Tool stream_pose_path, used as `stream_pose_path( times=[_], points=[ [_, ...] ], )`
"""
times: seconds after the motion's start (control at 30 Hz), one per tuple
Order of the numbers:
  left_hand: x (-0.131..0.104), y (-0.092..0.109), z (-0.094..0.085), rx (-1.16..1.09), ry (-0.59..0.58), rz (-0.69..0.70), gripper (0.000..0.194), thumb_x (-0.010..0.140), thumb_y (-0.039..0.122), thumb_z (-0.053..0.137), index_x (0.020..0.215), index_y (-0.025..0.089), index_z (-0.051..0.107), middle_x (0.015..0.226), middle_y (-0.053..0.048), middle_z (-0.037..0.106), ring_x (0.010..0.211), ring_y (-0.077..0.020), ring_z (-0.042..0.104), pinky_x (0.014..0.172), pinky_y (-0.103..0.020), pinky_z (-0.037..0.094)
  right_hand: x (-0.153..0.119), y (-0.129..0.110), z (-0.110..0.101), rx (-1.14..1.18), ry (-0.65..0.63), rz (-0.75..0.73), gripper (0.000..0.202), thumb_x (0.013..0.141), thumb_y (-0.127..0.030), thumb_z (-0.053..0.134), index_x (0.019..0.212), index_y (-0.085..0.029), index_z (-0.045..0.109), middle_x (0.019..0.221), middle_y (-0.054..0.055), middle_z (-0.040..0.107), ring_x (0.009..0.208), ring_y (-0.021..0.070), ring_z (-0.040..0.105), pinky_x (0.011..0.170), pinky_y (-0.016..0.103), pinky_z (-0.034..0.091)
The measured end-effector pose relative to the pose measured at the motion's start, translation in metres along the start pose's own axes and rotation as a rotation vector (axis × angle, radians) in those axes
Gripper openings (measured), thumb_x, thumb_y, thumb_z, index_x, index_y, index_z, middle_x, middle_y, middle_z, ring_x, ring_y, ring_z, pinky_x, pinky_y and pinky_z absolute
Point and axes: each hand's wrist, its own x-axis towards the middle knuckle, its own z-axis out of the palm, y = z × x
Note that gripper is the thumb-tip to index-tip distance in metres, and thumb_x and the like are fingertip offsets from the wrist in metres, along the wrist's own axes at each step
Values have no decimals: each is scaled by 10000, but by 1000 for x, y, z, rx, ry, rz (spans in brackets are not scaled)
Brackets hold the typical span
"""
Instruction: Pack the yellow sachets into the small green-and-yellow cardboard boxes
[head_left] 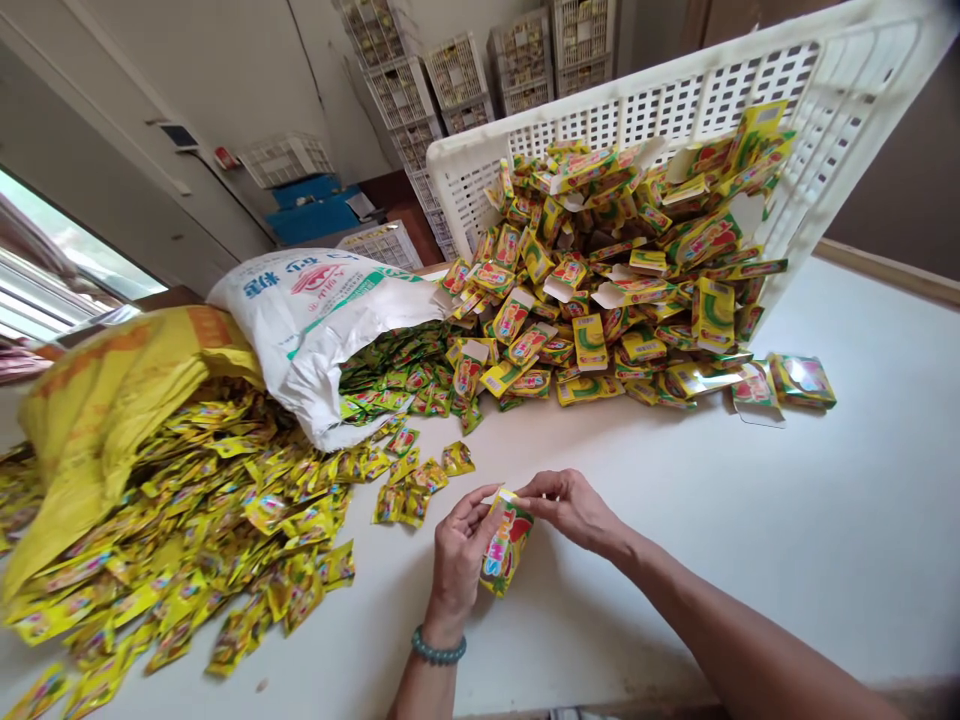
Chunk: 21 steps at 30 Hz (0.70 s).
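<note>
A small yellow printed candy box [506, 550] is held over the white table, tilted, with its top end up. My left hand [459, 560], a beaded bracelet at its wrist, wraps the box from the left side. At the box's upper end, the fingers of my right hand [571, 508] pinch the white flap or edge. Whether anything is inside the box cannot be seen. A few yellow candy sachets [412, 490] lie just left of my hands.
A yellow sack [127, 400] spills many yellow sachets at left. Beside it, a white sack [322, 310] spills green sachets. A tipped white plastic crate [465, 185] holds piled candy boxes [590, 342], many with open flaps. Stacked crates [401, 95] stand behind the table [675, 510].
</note>
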Motion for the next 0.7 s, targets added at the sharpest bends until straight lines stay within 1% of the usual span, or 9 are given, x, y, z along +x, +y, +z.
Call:
stream_pose_path(
  times=[0.1,0.2,0.3,0.4,0.43,0.5,0.6,0.63,0.7],
  points=[
    [1,2,0,15,-35,7,375,728,334,746,1051,171,649,920,-62,740,816,-186,689,718,-245,538,0,-2,1,120,-12,69,335,707,-415,682,852,-126,766,761,66,715,707,175,576,674,281,424],
    [0,3,-3,115,-78,27,394,718,319,760,1064,165,651,851,-46,739,777,-169,679,715,-235,530,0,-2,0,84,-13,68,307,682,-390,697,805,-116,765,713,51,688,669,158,550,643,272,406],
    [-1,2,-5,135,-70,35,396,711,312,769,1057,161,648,850,-44,736,784,-168,675,725,-237,526,0,-2,-2,51,-51,21,282,716,-393,682,749,-121,750,700,28,650,664,142,526,621,258,387],
    [-2,3,-4,22,-43,5,415,733,336,748,1092,173,618,888,-49,732,774,-171,675,706,-256,532,-2,-3,-2,76,-109,1,365,789,-477,634,752,-129,739,728,24,637,682,139,529,634,255,397],
    [-2,3,-4,-13,-33,-2,428,741,341,740,1111,175,606,873,-46,730,753,-166,673,691,-256,531,-3,-3,-2,49,-114,-31,384,805,-500,619,785,-138,746,745,28,640,699,144,539,650,259,406],
    [-1,3,-4,-57,-20,-8,441,747,339,733,1131,176,590,841,-42,725,720,-154,665,671,-245,522,-5,-2,1,-76,-93,-154,391,823,-526,602,896,-174,758,800,43,655,761,164,564,710,274,428],
    [0,3,-4,-95,-13,-24,378,741,327,738,1060,169,612,842,-45,720,726,-150,664,663,-230,514,-7,1,8,-296,-42,-340,384,837,-539,588,1047,-250,730,891,67,672,857,190,579,798,305,441],
    [1,3,-4,-107,-13,-34,356,731,323,746,1025,166,620,845,-46,718,733,-152,664,660,-228,512,-8,3,11,-334,-25,-358,387,842,-543,579,1069,-264,721,903,71,675,865,193,583,803,310,447],
    [2,4,-3,-130,-12,-48,346,705,314,765,981,160,625,831,-44,711,732,-155,661,659,-228,508,-8,4,16,-347,12,-341,401,853,-540,565,1122,-273,694,926,73,685,881,196,597,801,311,463]
  ],
)
